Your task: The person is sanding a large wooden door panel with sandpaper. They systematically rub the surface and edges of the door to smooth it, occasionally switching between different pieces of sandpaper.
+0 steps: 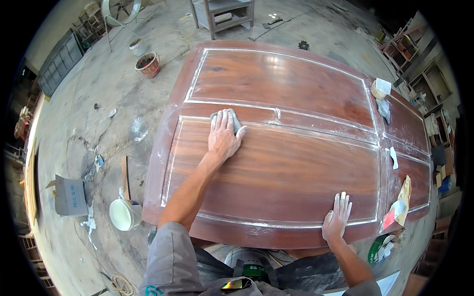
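Note:
A large reddish-brown wooden door panel (276,167) lies flat in front of me, with white dusty residue along its moulding grooves. My left hand (224,135) presses a grey sanding pad (236,123) against the rail between the two long recessed fields, near the panel's left side. Its fingers lie over the pad, covering most of it. Farther right and nearer to me, my right hand (337,218) rests on the panel close to the front moulding. Those fingers are stretched out and hold nothing; one fingertip has a pale wrap.
On the panel's right lie a roll with a pale block (381,89), a white scrap (393,158) and a torn tan sheet (405,195). Left on the floor stand a white bucket (123,214), a cardboard box (69,196) and a reddish pot (147,65). A grey wooden frame (224,17) stands beyond.

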A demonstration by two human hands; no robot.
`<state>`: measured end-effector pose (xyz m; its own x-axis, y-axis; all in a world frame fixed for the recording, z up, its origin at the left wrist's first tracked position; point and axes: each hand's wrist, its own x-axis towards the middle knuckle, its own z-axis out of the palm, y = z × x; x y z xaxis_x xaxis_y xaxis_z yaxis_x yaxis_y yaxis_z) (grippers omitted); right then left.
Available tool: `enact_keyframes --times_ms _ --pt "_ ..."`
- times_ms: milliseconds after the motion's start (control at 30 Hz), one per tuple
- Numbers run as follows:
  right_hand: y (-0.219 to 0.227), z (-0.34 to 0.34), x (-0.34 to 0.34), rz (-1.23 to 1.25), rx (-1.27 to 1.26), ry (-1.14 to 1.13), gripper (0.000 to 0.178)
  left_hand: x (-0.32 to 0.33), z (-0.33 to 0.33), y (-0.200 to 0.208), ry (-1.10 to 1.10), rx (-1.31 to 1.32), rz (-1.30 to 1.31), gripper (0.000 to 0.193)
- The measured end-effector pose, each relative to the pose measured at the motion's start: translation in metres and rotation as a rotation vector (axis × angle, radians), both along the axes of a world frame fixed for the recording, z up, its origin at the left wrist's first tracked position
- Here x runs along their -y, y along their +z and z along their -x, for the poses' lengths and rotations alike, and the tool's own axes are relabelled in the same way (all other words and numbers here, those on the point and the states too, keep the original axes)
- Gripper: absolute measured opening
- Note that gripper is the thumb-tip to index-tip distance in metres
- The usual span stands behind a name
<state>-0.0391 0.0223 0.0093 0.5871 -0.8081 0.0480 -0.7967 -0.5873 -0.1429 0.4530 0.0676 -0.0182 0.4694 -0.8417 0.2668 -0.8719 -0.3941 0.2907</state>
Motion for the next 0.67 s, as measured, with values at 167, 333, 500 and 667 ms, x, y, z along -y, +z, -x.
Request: enact_keyframes --times_ms 167,333,500,667 --pt "0.004 0.010 0.001 0.003 -0.058 -0.041 0.069 0.016 -0.017 0.005 -0.104 0.037 -0.068 0.080" --pt "0.003 -0.007 0.005 -0.009 -0.024 -0.004 0.069 -0.077 -0.175 0.014 0.254 0.046 -0.218 0.079" --pt "0.008 0.004 0.003 -0.015 -0.017 -0.023 0.068 -0.139 -0.121 0.005 0.109 0.050 -0.215 0.067" --pt "-0.005 0.009 0.004 -0.017 0.007 -0.010 0.072 -0.257 -0.073 -0.007 0.135 0.021 -0.269 0.073"
